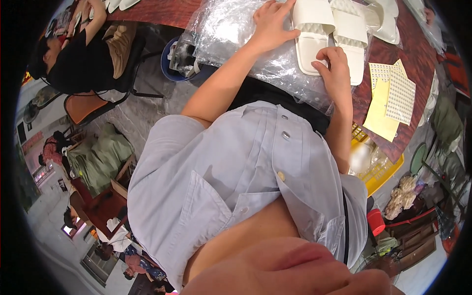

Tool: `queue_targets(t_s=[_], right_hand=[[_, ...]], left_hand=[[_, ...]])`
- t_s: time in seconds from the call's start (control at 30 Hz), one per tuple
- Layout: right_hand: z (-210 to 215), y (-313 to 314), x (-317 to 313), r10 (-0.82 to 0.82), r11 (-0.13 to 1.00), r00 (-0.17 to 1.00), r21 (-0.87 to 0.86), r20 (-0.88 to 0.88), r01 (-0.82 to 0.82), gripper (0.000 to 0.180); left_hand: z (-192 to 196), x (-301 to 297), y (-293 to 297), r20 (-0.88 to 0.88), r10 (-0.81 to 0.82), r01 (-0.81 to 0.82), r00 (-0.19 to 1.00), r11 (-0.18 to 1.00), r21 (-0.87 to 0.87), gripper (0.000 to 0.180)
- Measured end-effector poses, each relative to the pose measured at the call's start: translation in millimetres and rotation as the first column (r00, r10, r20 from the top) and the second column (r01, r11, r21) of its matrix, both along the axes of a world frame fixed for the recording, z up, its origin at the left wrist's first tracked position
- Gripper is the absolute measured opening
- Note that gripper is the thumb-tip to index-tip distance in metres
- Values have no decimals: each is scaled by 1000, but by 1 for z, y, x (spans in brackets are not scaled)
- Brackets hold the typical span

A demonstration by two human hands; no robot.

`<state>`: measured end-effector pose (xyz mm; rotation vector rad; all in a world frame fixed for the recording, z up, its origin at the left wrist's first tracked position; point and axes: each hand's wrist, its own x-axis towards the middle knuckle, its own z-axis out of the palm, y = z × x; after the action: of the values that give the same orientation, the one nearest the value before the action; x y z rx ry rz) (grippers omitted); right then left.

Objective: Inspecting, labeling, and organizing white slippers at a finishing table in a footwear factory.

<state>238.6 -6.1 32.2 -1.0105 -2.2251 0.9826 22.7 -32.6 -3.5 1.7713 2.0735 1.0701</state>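
Note:
A pair of white slide sandals lies on clear plastic bags (221, 34) at the table's near edge. My left hand (273, 30) is open beside the left sandal (313, 37), its fingers spread over the plastic and the thumb reaching the sandal's side. Over the heel end of the sandals, my right hand (337, 71) is curled, thumb and forefinger drawn near each other. Whatever may be between those fingertips is too small to make out. The right sandal (350, 37) is partly behind this hand. Sheets of small round stickers (400, 96) lie to the right, with a yellow backing sheet (381, 118).
More white sandals in plastic (386, 22) lie at the far right of the reddish wooden table (361, 98). A yellow basket (381, 177) stands below its right edge. On the left are a blue bin (169, 69), a chair (88, 105) and a co-worker in black (83, 64).

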Motion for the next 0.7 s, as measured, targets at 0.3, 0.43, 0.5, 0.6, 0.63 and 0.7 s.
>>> queue_targets(t_s=[0.3,0.43,0.5,0.6,0.63,0.7], right_hand=[[-3,2,3,-24,994,998,-111,-53,18,17],[2,1,2,10,997,1000,-80,-20,-11,17],[2,2,2,29,999,999,-31,22,-28,17],[-6,4,2,11,999,1000,-30,-6,-11,17],[-6,2,3,9,1000,1000,-28,1,-9,17],[-6,2,3,8,1000,1000,-3,2,-8,16]], left_hand=[[0,1,-1,4,17,-17,1000,999,-38,90],[-2,0,-2,3,7,-7,1000,999,-50,92],[1,2,-1,7,-7,8,1000,998,-58,94],[-1,3,1,-53,40,-36,998,997,65,75],[-11,1,1,-61,26,-22,998,997,72,82],[-14,-2,1,-74,15,-8,997,995,101,89]])
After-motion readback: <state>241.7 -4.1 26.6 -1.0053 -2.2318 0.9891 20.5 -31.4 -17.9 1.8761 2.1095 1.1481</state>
